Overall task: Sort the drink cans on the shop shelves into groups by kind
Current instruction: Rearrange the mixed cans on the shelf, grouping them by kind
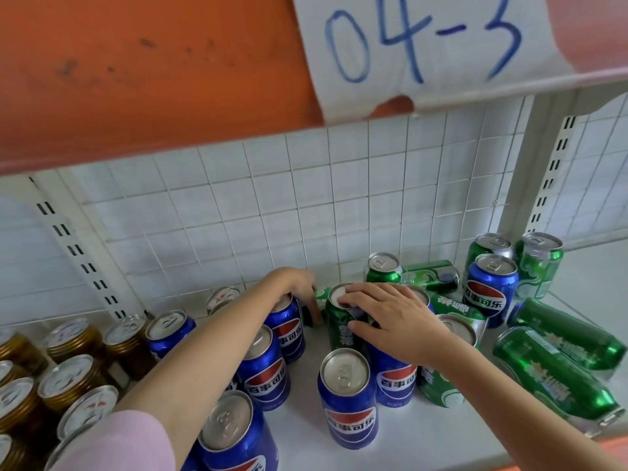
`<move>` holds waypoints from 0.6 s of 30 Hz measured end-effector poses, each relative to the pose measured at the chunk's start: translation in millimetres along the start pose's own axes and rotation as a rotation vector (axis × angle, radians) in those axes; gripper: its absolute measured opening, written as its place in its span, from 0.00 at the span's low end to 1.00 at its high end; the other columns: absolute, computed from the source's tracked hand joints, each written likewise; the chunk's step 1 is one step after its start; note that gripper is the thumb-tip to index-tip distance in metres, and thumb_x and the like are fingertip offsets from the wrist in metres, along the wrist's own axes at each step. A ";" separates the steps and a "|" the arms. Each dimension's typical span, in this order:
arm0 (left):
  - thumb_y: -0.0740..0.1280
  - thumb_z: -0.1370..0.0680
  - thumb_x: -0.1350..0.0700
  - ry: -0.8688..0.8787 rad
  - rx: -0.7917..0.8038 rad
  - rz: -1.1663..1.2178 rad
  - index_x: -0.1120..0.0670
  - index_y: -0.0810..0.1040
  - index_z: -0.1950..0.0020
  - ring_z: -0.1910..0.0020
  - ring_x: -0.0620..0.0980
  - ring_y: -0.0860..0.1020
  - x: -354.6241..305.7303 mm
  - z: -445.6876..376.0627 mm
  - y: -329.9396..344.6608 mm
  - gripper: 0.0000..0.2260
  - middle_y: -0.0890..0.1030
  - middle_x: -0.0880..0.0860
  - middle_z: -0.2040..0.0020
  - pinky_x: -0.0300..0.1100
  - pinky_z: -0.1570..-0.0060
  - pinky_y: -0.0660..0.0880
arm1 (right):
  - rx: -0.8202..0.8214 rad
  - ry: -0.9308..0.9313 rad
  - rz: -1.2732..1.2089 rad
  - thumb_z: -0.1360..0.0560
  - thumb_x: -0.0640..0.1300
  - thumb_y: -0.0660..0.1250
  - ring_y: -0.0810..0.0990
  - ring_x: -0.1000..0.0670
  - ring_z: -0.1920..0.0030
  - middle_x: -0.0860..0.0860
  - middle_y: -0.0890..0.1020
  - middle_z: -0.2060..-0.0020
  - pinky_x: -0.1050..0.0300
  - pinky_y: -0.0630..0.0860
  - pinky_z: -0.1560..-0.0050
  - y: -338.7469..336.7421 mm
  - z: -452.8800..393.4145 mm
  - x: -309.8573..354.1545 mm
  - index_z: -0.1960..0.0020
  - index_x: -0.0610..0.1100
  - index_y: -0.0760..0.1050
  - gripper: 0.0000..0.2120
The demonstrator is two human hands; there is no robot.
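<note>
On the shelf (306, 433), our left hand (289, 283) curls its fingers round a blue can (289, 331) among the blues; our right hand (394, 317) apparently clasps a misplaced green can (343, 321) mid-shelf.

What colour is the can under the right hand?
Green can, under the right hand; head view.
</note>
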State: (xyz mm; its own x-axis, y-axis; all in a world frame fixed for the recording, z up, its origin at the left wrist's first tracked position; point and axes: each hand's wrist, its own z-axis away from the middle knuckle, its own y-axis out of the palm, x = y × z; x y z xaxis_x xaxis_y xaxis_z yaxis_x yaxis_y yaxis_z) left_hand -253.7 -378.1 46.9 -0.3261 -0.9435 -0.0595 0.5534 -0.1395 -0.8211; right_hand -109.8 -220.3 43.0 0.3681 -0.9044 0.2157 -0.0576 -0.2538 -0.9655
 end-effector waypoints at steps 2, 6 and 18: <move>0.75 0.33 0.47 0.031 -0.093 0.040 0.56 0.79 0.55 0.63 0.50 0.77 4.0 4.0 -1.4 0.15 0.79 0.52 0.60 0.41 0.63 0.74 | -0.010 -0.003 -0.002 0.21 0.58 0.52 0.58 0.55 0.28 0.61 0.60 0.28 0.56 0.48 0.29 0.1 -0.1 -0.1 0.28 0.58 0.58 0.22; 0.74 0.32 0.48 0.093 -0.296 0.174 0.56 0.76 0.53 0.66 0.45 0.73 15.1 17.1 -3.6 0.16 0.78 0.50 0.61 0.37 0.68 0.67 | -0.024 -0.005 -0.013 0.21 0.57 0.53 0.58 0.55 0.29 0.60 0.61 0.28 0.56 0.48 0.29 -0.8 0.5 1.3 0.28 0.57 0.59 0.22; 0.72 0.32 0.40 0.185 -0.613 0.315 0.51 0.72 0.38 0.48 0.50 0.73 28.3 30.9 19.2 0.28 0.71 0.53 0.44 0.39 0.56 0.69 | -0.021 0.020 -0.019 0.21 0.55 0.55 0.63 0.54 0.31 0.60 0.63 0.29 0.56 0.51 0.30 -2.9 -1.6 3.7 0.30 0.57 0.62 0.20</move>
State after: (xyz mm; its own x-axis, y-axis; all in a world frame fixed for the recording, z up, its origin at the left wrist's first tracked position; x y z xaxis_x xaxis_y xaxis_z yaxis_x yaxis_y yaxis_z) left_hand -228.6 -416.8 46.9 -0.3768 -0.8370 -0.3969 0.1301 0.3764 -0.9173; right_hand -109.7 -223.4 46.8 0.3505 -0.9060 0.2374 -0.0701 -0.2782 -0.9580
